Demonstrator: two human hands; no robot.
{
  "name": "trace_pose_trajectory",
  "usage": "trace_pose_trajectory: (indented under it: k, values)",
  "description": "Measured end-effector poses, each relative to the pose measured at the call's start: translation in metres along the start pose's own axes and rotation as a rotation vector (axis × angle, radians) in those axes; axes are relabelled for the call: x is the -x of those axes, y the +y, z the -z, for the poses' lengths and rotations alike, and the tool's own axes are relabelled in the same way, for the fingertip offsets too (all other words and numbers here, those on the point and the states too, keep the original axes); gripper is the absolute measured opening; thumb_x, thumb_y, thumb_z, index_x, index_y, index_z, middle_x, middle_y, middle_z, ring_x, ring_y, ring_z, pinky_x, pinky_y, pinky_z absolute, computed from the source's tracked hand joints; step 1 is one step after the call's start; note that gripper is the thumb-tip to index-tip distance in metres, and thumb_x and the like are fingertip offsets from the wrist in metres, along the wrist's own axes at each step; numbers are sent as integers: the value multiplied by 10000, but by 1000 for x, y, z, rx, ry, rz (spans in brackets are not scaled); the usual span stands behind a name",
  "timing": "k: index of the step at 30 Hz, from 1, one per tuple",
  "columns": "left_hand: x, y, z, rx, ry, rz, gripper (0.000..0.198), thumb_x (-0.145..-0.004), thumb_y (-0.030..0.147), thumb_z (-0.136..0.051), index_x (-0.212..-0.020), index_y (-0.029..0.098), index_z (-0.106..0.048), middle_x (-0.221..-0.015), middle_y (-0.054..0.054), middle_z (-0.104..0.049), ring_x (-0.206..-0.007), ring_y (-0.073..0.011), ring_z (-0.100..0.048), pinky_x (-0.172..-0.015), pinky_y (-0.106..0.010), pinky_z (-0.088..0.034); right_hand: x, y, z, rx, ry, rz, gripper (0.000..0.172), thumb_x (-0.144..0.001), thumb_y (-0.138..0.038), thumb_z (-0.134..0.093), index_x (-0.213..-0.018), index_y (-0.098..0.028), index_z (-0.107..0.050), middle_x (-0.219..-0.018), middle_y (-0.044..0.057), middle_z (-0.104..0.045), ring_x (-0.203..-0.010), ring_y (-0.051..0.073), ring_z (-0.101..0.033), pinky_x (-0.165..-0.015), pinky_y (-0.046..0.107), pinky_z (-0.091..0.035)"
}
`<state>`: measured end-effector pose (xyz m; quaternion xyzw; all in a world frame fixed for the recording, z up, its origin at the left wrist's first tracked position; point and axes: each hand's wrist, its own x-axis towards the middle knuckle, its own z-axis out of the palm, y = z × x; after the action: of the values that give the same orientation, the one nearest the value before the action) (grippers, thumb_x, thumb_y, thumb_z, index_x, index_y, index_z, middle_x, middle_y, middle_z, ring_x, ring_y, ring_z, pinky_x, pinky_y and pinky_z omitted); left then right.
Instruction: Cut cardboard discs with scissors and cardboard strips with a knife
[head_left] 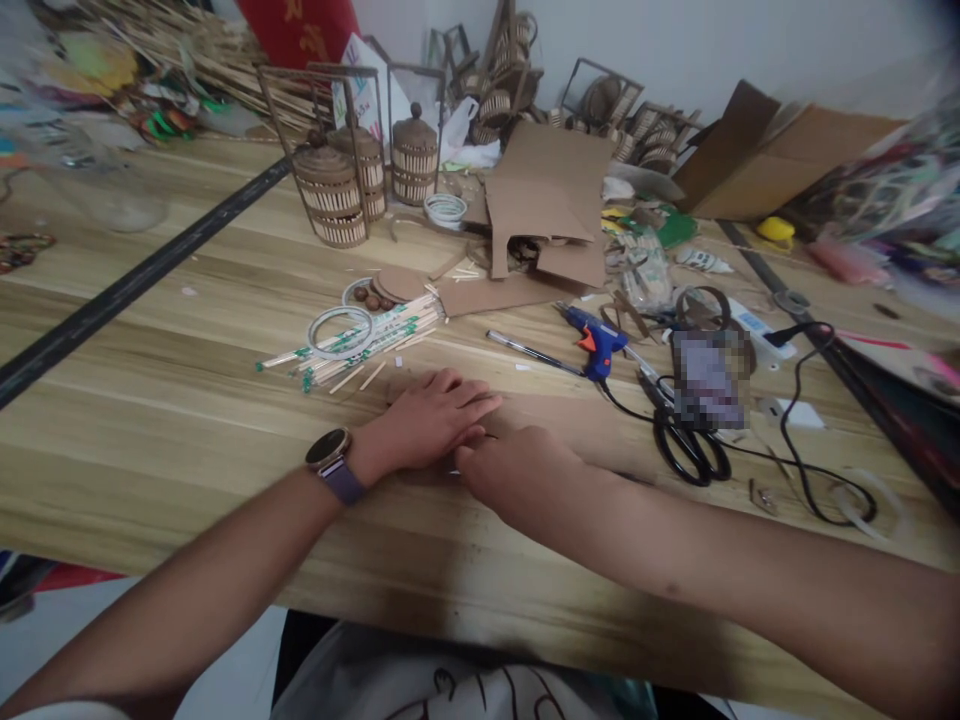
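My left hand (439, 418), with a watch (328, 450) on its wrist, lies flat with its fingers stretched over a flat piece of brown cardboard (577, 422). Against its fingertips, my right hand (517, 470) is closed in a grip low over the same cardboard. A thin dark tip and a small shiny bit show beside the right fingers, but the fist hides what it holds. Beyond the hands lie a pen (534, 353) and a blue hot glue gun (598, 340). Black-handled scissors (690, 450) rest to the right.
Bundled matchsticks (409, 322) and a tape ring (340, 332) lie ahead on the left, near cardboard discs (401, 284). Stick lanterns (328, 190) stand behind. A cut cardboard piece (547, 185) and an open box (787, 160) are at the back. A black cord (799, 400) loops at right.
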<state>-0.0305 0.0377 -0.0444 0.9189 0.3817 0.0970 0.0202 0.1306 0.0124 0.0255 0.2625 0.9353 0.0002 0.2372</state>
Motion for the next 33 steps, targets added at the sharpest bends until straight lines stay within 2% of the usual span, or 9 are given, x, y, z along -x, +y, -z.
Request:
trace_pose_trajectory:
  k: [4, 7, 12, 16, 19, 22, 25, 29, 33]
  values:
    - [0, -1, -1, 2, -1, -4, 427, -1039, 357, -421, -1430, 200, -490, -1409, -78, -565, -1131, -278, -476, -969, -409, -408, 2, 7, -9, 64, 4, 13, 303, -913, -36, -564, -1197, -77, -660, -932, 183, -772, -778, 283, -770, -554, 295, -568]
    - [0, -1, -1, 7, -7, -3, 423, -1039, 349, -421, -1429, 199, -493, -1400, -89, -570, -1141, -277, -487, -976, -416, -403, 3, 8, -10, 61, 2, 20, 253, -901, -15, -555, -1094, -105, -692, -928, 158, -773, -747, 265, -769, -522, 269, -529]
    - [0, -1, 0, -2, -19, 3, 425, -1043, 358, -408, -1429, 205, -498, -1393, -91, -578, -1142, -277, -495, -979, -424, -400, 12, 14, -10, 65, -62, -54, 249, -899, -26, -561, -1084, -128, -692, -789, 123, -771, -678, 272, -759, -475, 254, -456]
    - [-1, 1, 0, -22, -32, 10, 433, -1038, 350, -422, -1441, 206, -489, -1418, -70, -565, -1135, -282, -482, -989, -416, -393, 33, 35, -19, 1, -56, -122, 296, -901, -64, -588, -1141, -199, -698, -728, 74, -764, -630, 253, -743, -447, 242, -387]
    - [-1, 2, 0, -26, -13, 22, 428, -1034, 348, -433, -1431, 201, -495, -1392, -82, -577, -1134, -284, -478, -976, -422, -401, 51, 56, -25, -41, -75, -103, 233, -944, -181, -600, -1142, -222, -716, -791, 57, -779, -672, 229, -748, -478, 237, -384]
    - [-1, 4, 0, -38, 0, 27, 413, -1031, 347, -443, -1415, 209, -505, -1365, -90, -589, -1130, -280, -487, -967, -425, -404, 62, 69, -25, -118, -16, -79, 226, -970, -280, -586, -1139, -224, -726, -882, 61, -783, -754, 214, -745, -536, 238, -397]
    - [-2, 4, 1, -52, -4, 33, 405, -1029, 350, -449, -1410, 224, -508, -1371, -84, -584, -1136, -278, -496, -968, -423, -400, 59, 64, -19, -192, 49, -45, 243, -983, -310, -565, -1157, -232, -717, -923, 60, -784, -791, 210, -736, -574, 246, -405]
    - [-3, 2, 1, -16, 2, 32, 396, -1034, 360, -442, -1395, 224, -528, -1359, -84, -591, -1112, -272, -497, -952, -421, -411, 37, 37, -8, -192, 51, -23, 334, -995, -340, -553, -1296, -223, -640, -907, 66, -791, -780, 235, -735, -581, 265, -413]
    - [-6, -3, 0, 25, -10, 18, 388, -1031, 385, -447, -1376, 242, -554, -1346, -60, -601, -1088, -270, -489, -920, -406, -422, 9, 15, -2, -143, 29, -79, 256, -1004, -342, -545, -1110, -185, -716, -890, 83, -788, -765, 240, -738, -560, 269, -409]
